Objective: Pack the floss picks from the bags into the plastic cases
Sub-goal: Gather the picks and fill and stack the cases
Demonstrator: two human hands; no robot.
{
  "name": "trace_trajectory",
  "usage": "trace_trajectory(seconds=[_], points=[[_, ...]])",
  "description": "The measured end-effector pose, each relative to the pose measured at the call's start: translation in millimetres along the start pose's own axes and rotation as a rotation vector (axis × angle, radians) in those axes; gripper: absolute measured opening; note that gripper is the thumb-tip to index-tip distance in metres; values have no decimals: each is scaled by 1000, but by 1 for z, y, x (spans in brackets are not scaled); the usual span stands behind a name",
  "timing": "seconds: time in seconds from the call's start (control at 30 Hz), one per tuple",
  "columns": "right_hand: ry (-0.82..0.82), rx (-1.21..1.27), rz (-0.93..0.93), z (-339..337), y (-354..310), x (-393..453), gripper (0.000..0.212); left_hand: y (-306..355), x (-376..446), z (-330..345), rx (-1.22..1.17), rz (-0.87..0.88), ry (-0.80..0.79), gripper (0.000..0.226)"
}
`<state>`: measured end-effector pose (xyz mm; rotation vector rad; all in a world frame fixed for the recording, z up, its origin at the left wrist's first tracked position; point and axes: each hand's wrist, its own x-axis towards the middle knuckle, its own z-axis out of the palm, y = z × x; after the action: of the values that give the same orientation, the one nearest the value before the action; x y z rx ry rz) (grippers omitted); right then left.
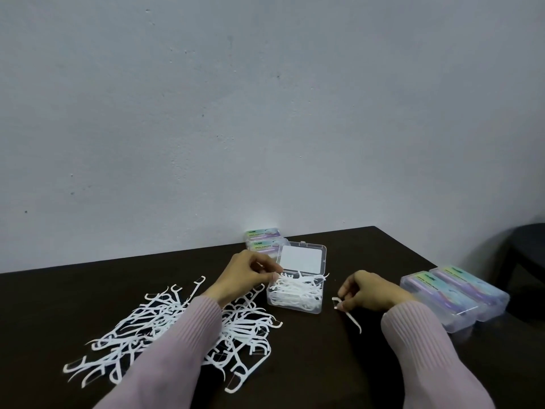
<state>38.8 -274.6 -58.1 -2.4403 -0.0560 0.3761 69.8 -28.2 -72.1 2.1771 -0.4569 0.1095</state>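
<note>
A clear plastic case (295, 308) stands open mid-table, its lid (302, 258) tipped back, with several white floss picks heaped inside. My left hand (247, 276) reaches over the case's left rim, its fingertips pinching picks at the top of the heap. To the right of the case my right hand (365, 292) pinches a single floss pick (349, 315) just above the table. A loose pile of floss picks (165, 323) is spread on the table at the left, under my left forearm.
Two closed cases (454, 296) with coloured labels lie side by side at the right, near the dark table's edge (413, 252). Two more labelled cases (262, 240) sit against the wall behind the open case. A dark chair (528, 255) stands off to the right.
</note>
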Motion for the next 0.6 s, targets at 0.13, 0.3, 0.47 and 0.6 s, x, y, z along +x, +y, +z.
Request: trace_trajectory(seconds=[0.13, 0.3, 0.47, 0.6], points=[[-2, 70, 0, -2, 0, 0, 18, 4, 0, 1, -16, 11, 12, 13], [36, 0, -9, 0, -1, -3, 12, 6, 0, 3, -54, 29, -2, 15], [79, -32, 2, 1, -4, -2, 9, 7, -1, 3, -25, 19, 10, 15], [114, -118, 22, 3, -4, 2, 12, 15, -2, 6, 75, 81, 111, 11]])
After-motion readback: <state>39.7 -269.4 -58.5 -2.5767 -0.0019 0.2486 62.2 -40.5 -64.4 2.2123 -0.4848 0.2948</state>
